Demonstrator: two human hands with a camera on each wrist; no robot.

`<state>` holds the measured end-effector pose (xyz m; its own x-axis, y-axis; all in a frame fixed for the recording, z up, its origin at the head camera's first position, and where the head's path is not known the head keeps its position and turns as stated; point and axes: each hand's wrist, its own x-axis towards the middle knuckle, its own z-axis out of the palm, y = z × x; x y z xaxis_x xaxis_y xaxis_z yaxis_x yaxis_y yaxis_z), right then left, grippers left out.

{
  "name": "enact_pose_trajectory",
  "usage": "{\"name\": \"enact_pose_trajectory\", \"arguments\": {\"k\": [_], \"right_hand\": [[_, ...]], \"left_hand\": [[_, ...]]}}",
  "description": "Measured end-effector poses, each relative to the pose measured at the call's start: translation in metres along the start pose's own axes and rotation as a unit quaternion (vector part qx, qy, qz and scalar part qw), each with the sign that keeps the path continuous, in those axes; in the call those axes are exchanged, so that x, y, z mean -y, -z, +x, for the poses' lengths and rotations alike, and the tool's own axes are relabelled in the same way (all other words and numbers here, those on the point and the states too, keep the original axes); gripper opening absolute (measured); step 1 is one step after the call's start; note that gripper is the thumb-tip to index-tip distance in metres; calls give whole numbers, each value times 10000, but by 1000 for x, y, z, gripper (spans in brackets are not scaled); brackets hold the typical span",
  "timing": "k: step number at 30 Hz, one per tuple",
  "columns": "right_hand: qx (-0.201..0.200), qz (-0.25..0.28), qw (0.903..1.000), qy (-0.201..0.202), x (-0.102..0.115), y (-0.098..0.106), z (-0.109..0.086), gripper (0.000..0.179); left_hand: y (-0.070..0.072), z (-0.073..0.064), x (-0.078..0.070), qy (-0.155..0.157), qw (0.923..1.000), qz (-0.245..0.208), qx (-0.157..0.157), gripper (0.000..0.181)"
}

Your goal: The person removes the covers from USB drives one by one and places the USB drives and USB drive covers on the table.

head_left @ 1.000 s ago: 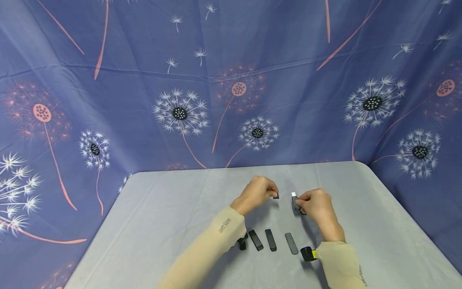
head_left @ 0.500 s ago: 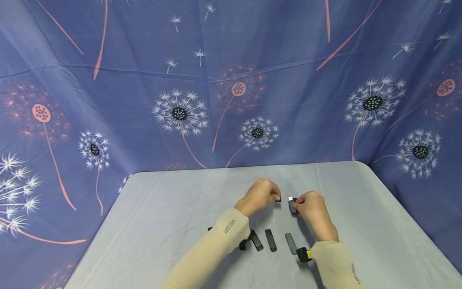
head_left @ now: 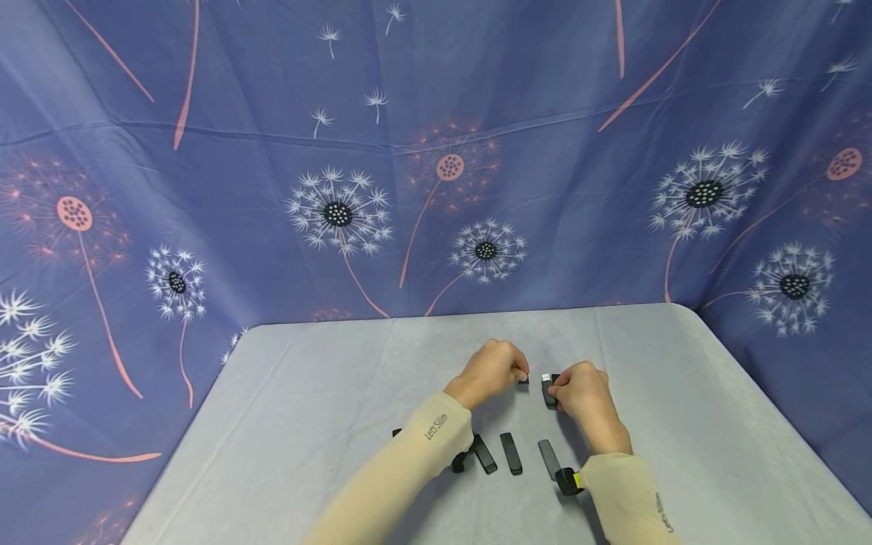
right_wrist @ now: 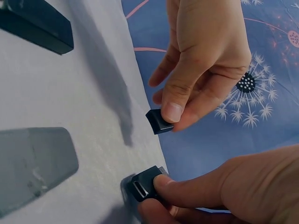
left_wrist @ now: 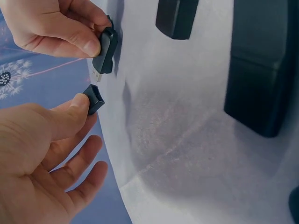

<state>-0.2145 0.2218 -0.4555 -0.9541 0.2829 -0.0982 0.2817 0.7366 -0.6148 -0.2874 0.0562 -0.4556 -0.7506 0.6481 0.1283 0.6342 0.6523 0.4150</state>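
My left hand (head_left: 496,366) pinches a small black cap (left_wrist: 95,99) between thumb and fingertips, its hollow end facing the drive. In the left wrist view, the other fingers of that hand are spread loosely. A dark USB flash drive (head_left: 549,393) is pinched by my right hand (head_left: 587,395), with its bare metal plug (left_wrist: 96,75) pointing at the cap. A narrow gap separates the plug from the cap. In the right wrist view, the near end of the drive (right_wrist: 142,186) has a slot in it. Both hands are over the far half of the table.
Nearer to me lie two black sticks (head_left: 511,453) (head_left: 485,454) and a grey one (head_left: 548,459) on the pale tablecloth (head_left: 327,401). A dark end (head_left: 397,431) shows behind my left sleeve. A patterned blue curtain (head_left: 559,197) hangs behind the table.
My right hand has moved left and slightly towards me with the flash drive, narrowing the gap between the hands. My left hand has shifted slightly right and towards me with the cap.
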Motion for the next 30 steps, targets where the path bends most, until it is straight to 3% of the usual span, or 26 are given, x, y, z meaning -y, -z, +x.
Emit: {"name": "enact_pose_trajectory", "arguments": {"k": [16, 30], "right_hand": [[29, 247, 9995, -178, -1, -6, 4, 11], [59, 159, 9995, -253, 0, -7, 5, 11]], "left_hand": [[-8, 5, -1, 173, 9998, 10, 28, 7], [-17, 15, -3, 93, 9955, 921, 204, 13]]}}
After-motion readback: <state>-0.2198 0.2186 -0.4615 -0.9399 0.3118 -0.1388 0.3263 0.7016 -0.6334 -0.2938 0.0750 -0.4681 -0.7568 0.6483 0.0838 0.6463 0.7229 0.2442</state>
